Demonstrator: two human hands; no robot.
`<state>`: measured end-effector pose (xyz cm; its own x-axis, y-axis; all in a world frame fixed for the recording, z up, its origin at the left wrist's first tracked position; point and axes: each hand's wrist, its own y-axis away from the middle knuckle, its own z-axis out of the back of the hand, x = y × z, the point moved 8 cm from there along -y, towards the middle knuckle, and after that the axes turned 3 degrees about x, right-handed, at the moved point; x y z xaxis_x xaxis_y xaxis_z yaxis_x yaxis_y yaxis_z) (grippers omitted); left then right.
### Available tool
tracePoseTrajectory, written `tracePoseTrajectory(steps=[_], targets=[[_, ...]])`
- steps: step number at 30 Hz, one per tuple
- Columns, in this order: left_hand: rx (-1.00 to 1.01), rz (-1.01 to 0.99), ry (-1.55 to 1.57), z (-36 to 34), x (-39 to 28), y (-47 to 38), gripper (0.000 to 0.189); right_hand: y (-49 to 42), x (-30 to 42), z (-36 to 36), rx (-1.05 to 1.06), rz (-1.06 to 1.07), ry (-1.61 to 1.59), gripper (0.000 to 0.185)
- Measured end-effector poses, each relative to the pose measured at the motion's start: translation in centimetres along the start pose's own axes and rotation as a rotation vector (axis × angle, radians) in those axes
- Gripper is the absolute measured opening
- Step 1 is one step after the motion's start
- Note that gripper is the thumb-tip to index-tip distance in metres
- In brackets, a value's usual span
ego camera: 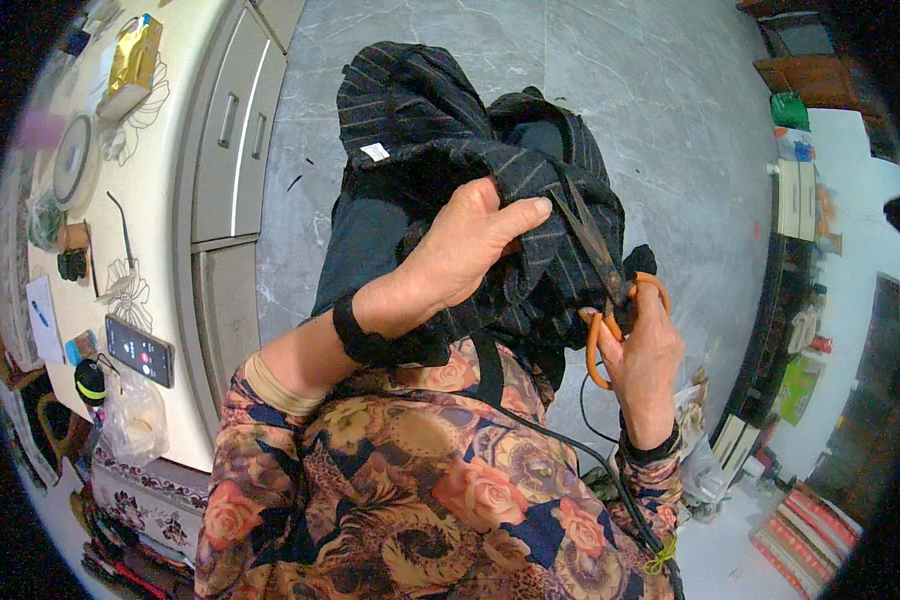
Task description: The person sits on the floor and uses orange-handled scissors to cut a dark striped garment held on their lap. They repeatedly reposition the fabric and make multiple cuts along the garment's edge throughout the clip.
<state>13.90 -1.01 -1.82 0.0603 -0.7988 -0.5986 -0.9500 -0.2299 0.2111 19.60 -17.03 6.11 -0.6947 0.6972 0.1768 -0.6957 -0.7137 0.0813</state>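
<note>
A dark striped cloth garment [412, 97] with a small white label [375, 152] lies bunched over my lap. My left hand [465, 247] grips a fold of it near the middle, thumb pointing right. Just right of that thumb, a pair of scissors [595, 251] with orange handles lies against the cloth, its blades parted a little and pointing up and left. My right hand [641, 360] holds the scissors by the handles, its fingers partly through the loops.
At the left stands a pale table [180, 315] with a smartphone [141, 350], a gold box [131, 67] and a plastic bag [135, 420]. Dark scraps [295, 182] lie on the grey tiled floor [645, 90]. Black cords [562, 435] run over my lap towards the right arm.
</note>
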Motion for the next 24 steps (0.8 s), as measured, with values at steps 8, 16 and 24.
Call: tracePoseTrajectory(steps=[8,16,24], targets=[[0.038,0.014,-0.099,0.4,0.9,0.0,0.020,-0.5,0.6,0.2,0.025,-0.015,0.006,0.050],[-0.007,-0.048,-0.117,0.3,1.0,0.2,0.017,-1.1,1.1,0.7,-0.035,0.027,-0.014,0.046],[-0.010,0.012,-0.278,0.5,0.9,0.4,0.018,-1.7,1.3,1.1,-0.054,0.081,-0.005,0.045]])
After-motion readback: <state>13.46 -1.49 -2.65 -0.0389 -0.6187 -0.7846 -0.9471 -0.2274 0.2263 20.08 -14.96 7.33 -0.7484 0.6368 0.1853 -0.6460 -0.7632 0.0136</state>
